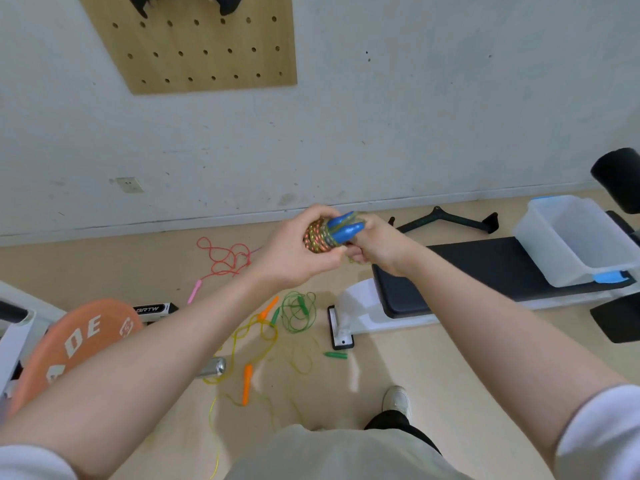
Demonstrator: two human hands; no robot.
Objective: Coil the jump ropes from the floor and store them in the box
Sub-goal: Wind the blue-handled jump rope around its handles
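Jump ropes, counted: four. One coiled rope with blue handles [341, 230], held between two hands. Three loose on the floor: one red rope with a pink handle [225, 259], one green rope [298, 311], one yellow rope with orange handles [247, 382]. Clear storage boxes: one [575, 237]. Benches: one [485, 271]. Orange weight plates: one [76, 341]. Pegboards: one [194, 46].

We note: box [575, 237] on bench [485, 271], right; three loose jump ropes [273, 327] on floor [433, 368] left of bench; weight plate [69, 344] far left; pegboard [194, 46] on wall behind.
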